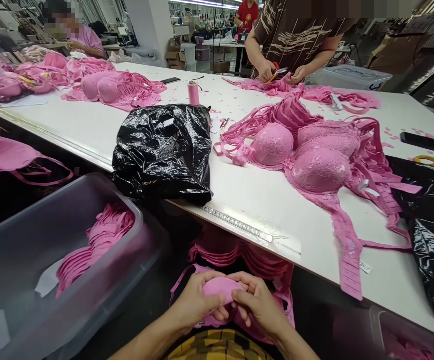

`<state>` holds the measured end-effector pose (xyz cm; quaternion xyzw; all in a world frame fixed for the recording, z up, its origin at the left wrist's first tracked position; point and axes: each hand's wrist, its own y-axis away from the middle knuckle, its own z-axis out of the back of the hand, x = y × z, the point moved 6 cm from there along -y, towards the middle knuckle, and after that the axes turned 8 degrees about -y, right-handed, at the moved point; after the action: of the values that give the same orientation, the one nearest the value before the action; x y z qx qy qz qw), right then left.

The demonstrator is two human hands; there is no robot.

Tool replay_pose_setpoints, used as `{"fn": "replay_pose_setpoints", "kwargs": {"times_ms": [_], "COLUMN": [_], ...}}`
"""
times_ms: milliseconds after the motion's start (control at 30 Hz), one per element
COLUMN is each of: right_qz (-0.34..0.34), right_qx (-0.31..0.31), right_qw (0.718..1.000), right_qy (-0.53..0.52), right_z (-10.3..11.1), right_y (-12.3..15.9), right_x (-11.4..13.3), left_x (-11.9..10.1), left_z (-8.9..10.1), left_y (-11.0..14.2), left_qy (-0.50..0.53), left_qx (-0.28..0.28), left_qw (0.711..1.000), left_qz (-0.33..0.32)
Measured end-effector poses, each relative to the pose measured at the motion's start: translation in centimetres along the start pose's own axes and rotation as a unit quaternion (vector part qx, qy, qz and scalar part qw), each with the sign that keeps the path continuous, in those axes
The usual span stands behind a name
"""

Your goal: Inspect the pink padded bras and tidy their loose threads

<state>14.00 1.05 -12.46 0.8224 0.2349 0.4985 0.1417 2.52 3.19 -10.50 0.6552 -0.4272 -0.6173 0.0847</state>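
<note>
At bottom centre I see the left hand (pixel 197 296) and right hand (pixel 257 299), fingers curled, pinching 1 pink piece (pixel 220 286).

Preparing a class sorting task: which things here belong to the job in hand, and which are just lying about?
Seemingly in the job:
pink piece, in the fingers
bra below them
perhaps the stack in the bin

Probably just lying about:
black bag
spool
measuring strip
</note>
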Motion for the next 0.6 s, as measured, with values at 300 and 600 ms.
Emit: {"fn": "replay_pose_setpoints", "kwargs": {"times_ms": [300, 600], "right_qz": [0.128, 0.169], "right_qx": [0.026, -0.101], "right_qw": [0.985, 0.980], "right_qy": [0.114, 0.001], "right_z": [-1.4, -1.3], "right_y": [1.0, -0.4], "right_x": [1.2, 1.5], "left_x": [-0.7, -1.0], "left_z": [0.4, -0.2], "left_y": [0.4, -0.4], "left_qy": [0.055, 0.078], "left_qx": [-0.010, -0.081], "left_qw": [0.998, 0.990], "left_qz": [0.012, -0.087]}}
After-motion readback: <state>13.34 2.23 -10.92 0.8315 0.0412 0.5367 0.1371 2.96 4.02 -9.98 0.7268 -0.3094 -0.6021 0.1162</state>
